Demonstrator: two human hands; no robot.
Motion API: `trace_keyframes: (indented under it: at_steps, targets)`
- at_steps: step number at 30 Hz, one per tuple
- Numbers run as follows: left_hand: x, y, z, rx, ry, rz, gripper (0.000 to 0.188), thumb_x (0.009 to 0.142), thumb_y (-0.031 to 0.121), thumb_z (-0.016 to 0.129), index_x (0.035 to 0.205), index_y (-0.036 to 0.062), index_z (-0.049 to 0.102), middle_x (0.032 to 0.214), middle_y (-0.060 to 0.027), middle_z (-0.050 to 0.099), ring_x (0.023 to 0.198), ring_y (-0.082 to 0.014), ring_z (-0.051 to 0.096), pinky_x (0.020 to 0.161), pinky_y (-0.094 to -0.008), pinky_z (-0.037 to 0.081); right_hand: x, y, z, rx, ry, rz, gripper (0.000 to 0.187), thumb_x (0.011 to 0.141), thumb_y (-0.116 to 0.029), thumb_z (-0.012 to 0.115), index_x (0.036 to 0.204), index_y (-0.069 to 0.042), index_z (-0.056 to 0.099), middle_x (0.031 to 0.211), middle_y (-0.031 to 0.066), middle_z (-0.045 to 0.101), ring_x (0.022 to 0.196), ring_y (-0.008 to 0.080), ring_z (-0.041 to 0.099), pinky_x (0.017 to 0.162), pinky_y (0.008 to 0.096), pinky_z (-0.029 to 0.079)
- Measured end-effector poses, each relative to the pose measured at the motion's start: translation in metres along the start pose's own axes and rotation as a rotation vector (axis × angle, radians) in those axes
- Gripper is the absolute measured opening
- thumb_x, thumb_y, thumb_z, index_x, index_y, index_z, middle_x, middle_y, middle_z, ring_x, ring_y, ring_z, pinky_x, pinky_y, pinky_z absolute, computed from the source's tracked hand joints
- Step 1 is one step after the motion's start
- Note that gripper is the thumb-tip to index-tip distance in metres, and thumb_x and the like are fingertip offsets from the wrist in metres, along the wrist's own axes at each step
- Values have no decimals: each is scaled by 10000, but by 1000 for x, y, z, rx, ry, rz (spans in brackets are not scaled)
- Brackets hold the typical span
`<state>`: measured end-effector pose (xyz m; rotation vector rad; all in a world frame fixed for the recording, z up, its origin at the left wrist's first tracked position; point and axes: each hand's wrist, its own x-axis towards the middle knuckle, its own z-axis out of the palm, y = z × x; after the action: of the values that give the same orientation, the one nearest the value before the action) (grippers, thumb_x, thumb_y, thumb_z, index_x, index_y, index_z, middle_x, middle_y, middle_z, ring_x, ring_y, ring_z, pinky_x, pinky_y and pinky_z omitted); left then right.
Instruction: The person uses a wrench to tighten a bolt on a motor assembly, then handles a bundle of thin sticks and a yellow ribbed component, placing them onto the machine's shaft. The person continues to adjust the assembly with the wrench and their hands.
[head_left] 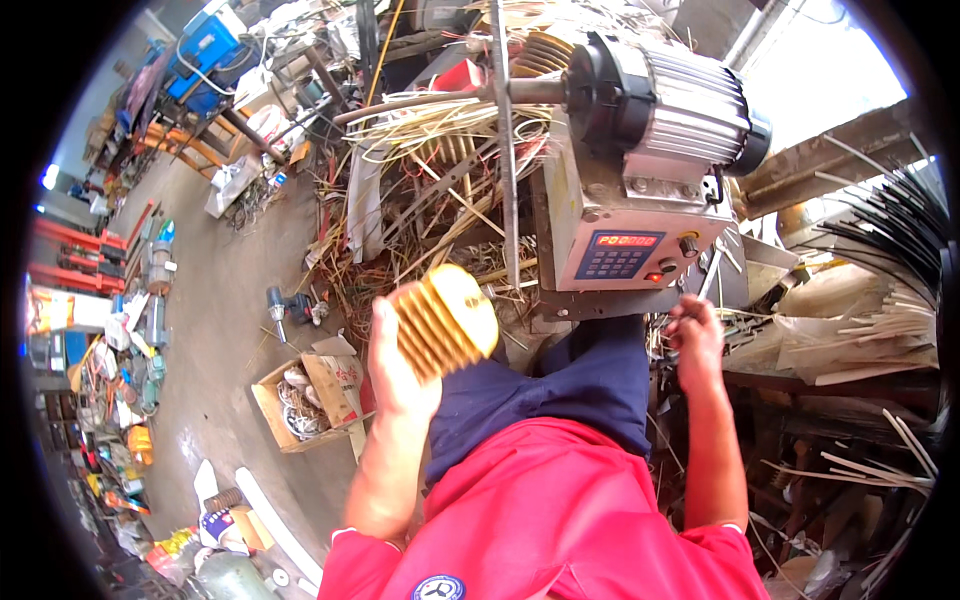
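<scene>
My left hand (pixel 405 360) is wrapped round a yellow grooved coil former (pixel 445 318), held up left of the machine with its rounded end face turned to the right. My right hand (pixel 697 335) hovers just below the front right edge of a grey winding machine (pixel 640 250). Its fingers are curled, and whatever lies in them is too small to make out. The machine's front bears a blue keypad with a lit red display (pixel 625 240), knobs and a glowing red switch (pixel 655 277). On top sits a finned motor (pixel 690 105) with a black end cover.
An upright metal bar (pixel 503 150) and a horizontal shaft (pixel 535 91) stand left of the motor, before heaped pale strips (pixel 430 125). A cordless drill (pixel 290 305) and an open cardboard box (pixel 308 400) rest on the floor. Black rods (pixel 900 220) fan out at right.
</scene>
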<state>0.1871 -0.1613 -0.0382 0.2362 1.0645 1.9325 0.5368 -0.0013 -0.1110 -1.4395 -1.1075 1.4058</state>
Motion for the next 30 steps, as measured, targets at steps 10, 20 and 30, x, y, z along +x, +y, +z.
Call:
trace_keyframes:
  at_steps: [10,20,30]
  targets:
    - [58,5,16,115,-127,-69,509,984,512,547,1226,69,609,1035,-79,726,815,-194,720,591,-318,574,-93,22,90,86,-510,334,208,942,83,485,1104,30,604,1145,146,682,881,164,695,680,271,561]
    - [75,17,26,299,-197,-49,509,982,504,544,1202,50,611,981,-68,723,774,-164,709,545,-295,553,-94,-24,102,-156,-726,212,185,1001,19,494,1110,-5,642,1125,66,686,864,142,689,743,280,563]
    - [88,54,30,217,-462,-253,755,957,510,582,1515,81,309,1281,-104,620,993,-205,696,585,-343,632,-70,-22,132,164,-694,81,130,1007,-19,550,1067,-13,666,1170,85,677,911,139,688,711,269,570]
